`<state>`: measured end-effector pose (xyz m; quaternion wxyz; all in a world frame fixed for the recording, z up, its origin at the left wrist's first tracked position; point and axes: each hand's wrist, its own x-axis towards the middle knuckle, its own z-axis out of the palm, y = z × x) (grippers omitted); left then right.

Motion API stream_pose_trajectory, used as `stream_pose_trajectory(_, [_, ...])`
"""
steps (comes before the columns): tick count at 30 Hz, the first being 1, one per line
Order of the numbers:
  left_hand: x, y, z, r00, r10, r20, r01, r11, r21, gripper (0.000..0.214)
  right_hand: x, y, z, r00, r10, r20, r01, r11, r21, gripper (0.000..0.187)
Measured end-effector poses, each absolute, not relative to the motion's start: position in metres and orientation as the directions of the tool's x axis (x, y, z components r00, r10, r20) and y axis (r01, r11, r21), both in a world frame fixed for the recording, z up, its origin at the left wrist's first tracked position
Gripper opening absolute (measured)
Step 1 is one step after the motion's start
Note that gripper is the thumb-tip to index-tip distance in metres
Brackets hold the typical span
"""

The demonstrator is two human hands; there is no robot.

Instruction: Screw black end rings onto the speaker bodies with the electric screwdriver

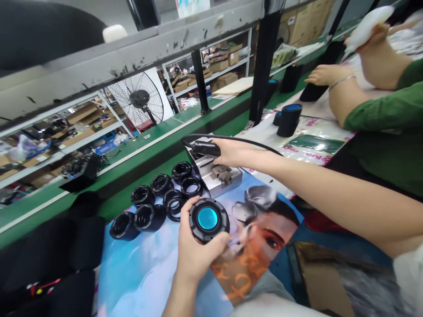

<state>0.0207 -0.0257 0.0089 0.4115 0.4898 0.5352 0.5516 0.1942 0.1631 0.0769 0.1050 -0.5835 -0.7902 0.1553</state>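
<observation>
My left hand (196,253) grips a round black part with a shiny blue disc (207,218) in its middle, the disc facing up. My thumb and fingers wrap around its ribbed rim. Farther forward, my right hand (231,152) is closed on the black handle of a corded tool (205,149), whose tip is hidden over a metal box (220,180). A brownish lump (222,174) sits on that box. Left of the box stand several black ring-shaped housings (150,216) on the poster-covered table (142,273).
A green conveyor edge (132,165) runs behind the table. On the right, a co-worker's hands (325,75) handle black cylinders and a white bottle (370,31). Another black cylinder (288,121) stands nearby. A metal post (261,61) rises beyond the box, and a fan (139,97) stands behind.
</observation>
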Motion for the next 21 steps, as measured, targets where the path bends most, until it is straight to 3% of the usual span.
stream_pose_trajectory(8, [0.017, -0.025, 0.006, -0.164, 0.977, 0.135, 0.103, -0.119, 0.987, 0.074, 0.194, 0.152, 0.080, -0.264, 0.964, -0.011, 0.889, 0.239, -0.391, 0.041])
stream_pose_trajectory(15, [0.021, -0.024, 0.003, -0.186, 0.971, 0.151, 0.102, -0.134, 0.986, 0.069, 0.218, 0.134, 0.091, -0.129, 0.973, 0.190, 0.687, 0.226, -0.691, 0.035])
stream_pose_trajectory(16, [0.023, -0.023, 0.001, -0.188, 0.969, 0.158, 0.103, -0.140, 0.985, 0.069, 0.221, 0.128, 0.095, -0.091, 0.963, 0.253, 0.589, 0.257, -0.767, 0.035])
stream_pose_trajectory(18, [0.028, -0.021, -0.004, -0.174, 0.969, 0.173, 0.093, -0.158, 0.983, 0.071, 0.224, 0.114, 0.103, 0.000, 0.902, 0.431, 0.234, 0.419, -0.877, 0.037])
stream_pose_trajectory(21, [0.032, -0.017, -0.006, -0.139, 0.976, 0.170, 0.051, -0.165, 0.985, 0.075, 0.215, 0.097, 0.106, 0.102, 0.818, 0.566, -0.292, 0.568, -0.769, 0.052])
